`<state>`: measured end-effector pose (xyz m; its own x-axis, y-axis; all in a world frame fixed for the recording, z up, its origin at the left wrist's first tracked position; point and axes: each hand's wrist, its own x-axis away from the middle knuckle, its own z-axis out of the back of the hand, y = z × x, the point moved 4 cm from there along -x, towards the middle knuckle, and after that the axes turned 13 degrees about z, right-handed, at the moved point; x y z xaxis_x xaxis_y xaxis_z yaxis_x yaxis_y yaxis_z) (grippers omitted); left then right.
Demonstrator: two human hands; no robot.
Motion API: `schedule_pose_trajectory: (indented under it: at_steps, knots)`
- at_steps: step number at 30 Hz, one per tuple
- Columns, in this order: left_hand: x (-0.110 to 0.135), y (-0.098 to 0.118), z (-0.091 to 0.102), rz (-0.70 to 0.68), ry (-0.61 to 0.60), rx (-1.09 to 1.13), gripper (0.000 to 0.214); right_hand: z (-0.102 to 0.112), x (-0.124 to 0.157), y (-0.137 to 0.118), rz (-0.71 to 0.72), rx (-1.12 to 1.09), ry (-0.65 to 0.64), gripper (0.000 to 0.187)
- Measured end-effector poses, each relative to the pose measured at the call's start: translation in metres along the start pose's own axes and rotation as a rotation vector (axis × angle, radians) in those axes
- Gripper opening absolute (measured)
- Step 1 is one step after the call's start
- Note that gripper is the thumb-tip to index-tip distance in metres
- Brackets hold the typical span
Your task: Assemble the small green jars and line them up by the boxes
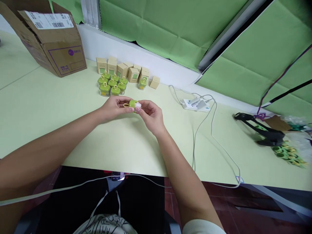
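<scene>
Over the table, both hands meet at a green lid with a pale yellow loop, lying on its side. My left hand pinches the lid on its loop side. The fingers of my right hand are closed on a small white piece at the lid's other end; whether it is joined to the lid I cannot tell. Just behind my left hand, several small clear jars with green looped lids stand in a cluster. Another green-lidded jar stands apart to the right.
Behind the jars is a row of small cardboard boxes. A large open carton stands at the back left. To the right lie a power strip with trailing white cables, a black stand and a pile of green parts.
</scene>
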<state>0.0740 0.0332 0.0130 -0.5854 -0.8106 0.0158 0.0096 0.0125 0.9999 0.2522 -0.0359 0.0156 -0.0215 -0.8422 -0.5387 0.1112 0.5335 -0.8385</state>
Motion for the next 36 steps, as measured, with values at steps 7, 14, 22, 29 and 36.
schedule_pose_trajectory:
  at_steps: [7,14,22,29,36]
  knots:
    - [-0.004,-0.008,0.001,0.010,-0.051,0.055,0.058,-0.002,0.000,-0.007,0.024,-0.001,0.015,0.050]
    - [-0.004,-0.011,0.001,-0.012,-0.062,0.078,0.049,-0.004,0.001,-0.012,0.059,0.024,0.039,0.049]
    - [-0.003,-0.011,0.001,-0.020,-0.067,0.059,0.049,-0.005,0.002,-0.014,0.047,0.079,0.060,0.051]
    - [0.001,-0.006,-0.001,-0.047,-0.064,0.072,0.050,-0.006,0.002,-0.017,0.050,0.072,0.079,0.055]
    - [0.004,-0.001,-0.004,-0.057,-0.075,0.054,0.045,-0.008,0.004,-0.021,0.038,0.085,0.079,0.050]
